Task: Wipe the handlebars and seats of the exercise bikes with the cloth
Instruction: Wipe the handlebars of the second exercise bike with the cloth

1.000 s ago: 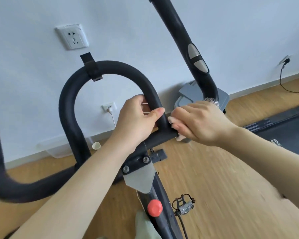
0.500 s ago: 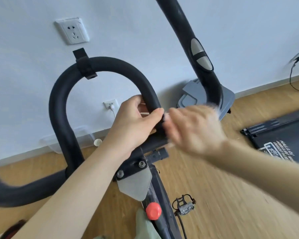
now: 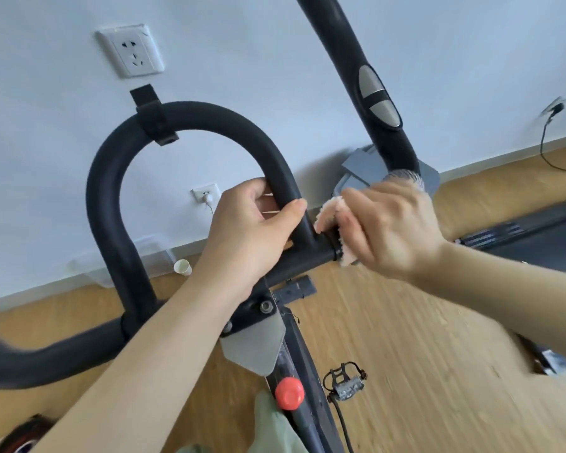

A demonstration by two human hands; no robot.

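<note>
Head view: the black foam-padded looped handlebar (image 3: 190, 119) of the exercise bike is gripped by the left hand (image 3: 255, 230), which is closed around the loop's right leg just above the crossbar junction. The pale pink fluffy cloth (image 3: 332, 210) is bunched in the right hand (image 3: 392, 230), fingers clamped on it, and pressed against the black crossbar (image 3: 311, 256) just right of that junction. For this step to be done well, the cloth should be wrapped fully around the tube and drawn outward along the bar, with the loop held steady and the junction crevice covered. No seat is seen.
</note>
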